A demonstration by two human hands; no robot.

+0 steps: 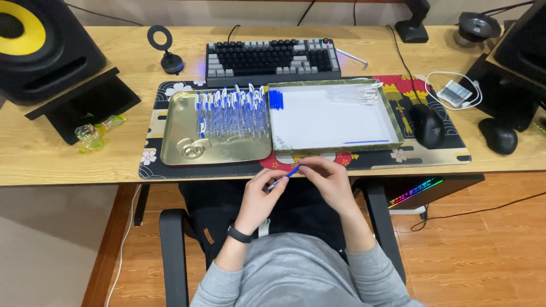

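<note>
My left hand [263, 196] and my right hand [327, 181] meet just below the desk's front edge, both gripping one blue and clear pen [285, 176] between the fingertips. Above them on the desk mat lies a gold metal tray [176, 148] with several blue and white pens [230, 112] lined up in it. To its right sits a white shallow box [327, 122] holding blue pen caps [276, 100] at its top left, clear pen barrels [355, 94] at its top right and a thin blue refill [367, 141] near its lower edge.
A keyboard [273, 58] lies behind the tray and box. A black mouse [427, 126] rests on the patterned mat [432, 156], a second mouse [499, 135] further right. Speakers stand at the far left [42, 48] and far right [520, 62]. Sweet wrappers [94, 133] lie on the left.
</note>
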